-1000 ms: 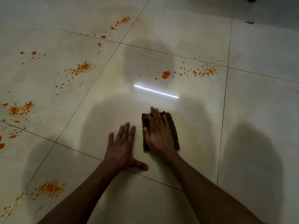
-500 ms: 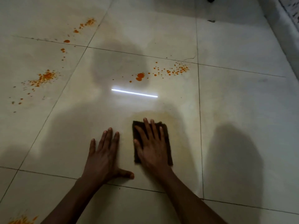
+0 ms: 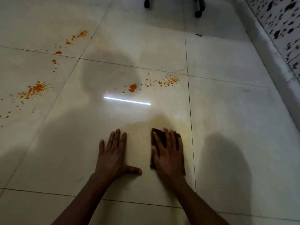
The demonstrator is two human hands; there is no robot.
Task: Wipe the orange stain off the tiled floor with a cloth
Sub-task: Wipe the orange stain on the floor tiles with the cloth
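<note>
My right hand [image 3: 169, 153] lies flat, fingers spread, pressing a dark brown cloth [image 3: 156, 133] onto the pale tiled floor [image 3: 235, 111]. Around the cloth the tile shows a faint yellowish smear [image 3: 164, 121]. My left hand [image 3: 114, 155] rests flat on the same tile, to the left of the cloth and apart from it, holding nothing. Beyond the hands sits an orange blot [image 3: 132, 88], with a trail of orange specks [image 3: 168, 81] running right from it. More orange splatter [image 3: 34, 90] marks the tile at far left, and another streak [image 3: 78, 36] lies at upper left.
A skirting and speckled wall [image 3: 282, 30] run along the right side. Dark furniture legs with a castor [image 3: 198, 13] stand at the top. A bright strip of reflected light [image 3: 127, 101] lies ahead of the hands. Shadows fall on the floor around both arms.
My right hand has slid the cloth to the right, widening the gap to my left hand. The view has turned right, bringing the wall and furniture legs into sight.
</note>
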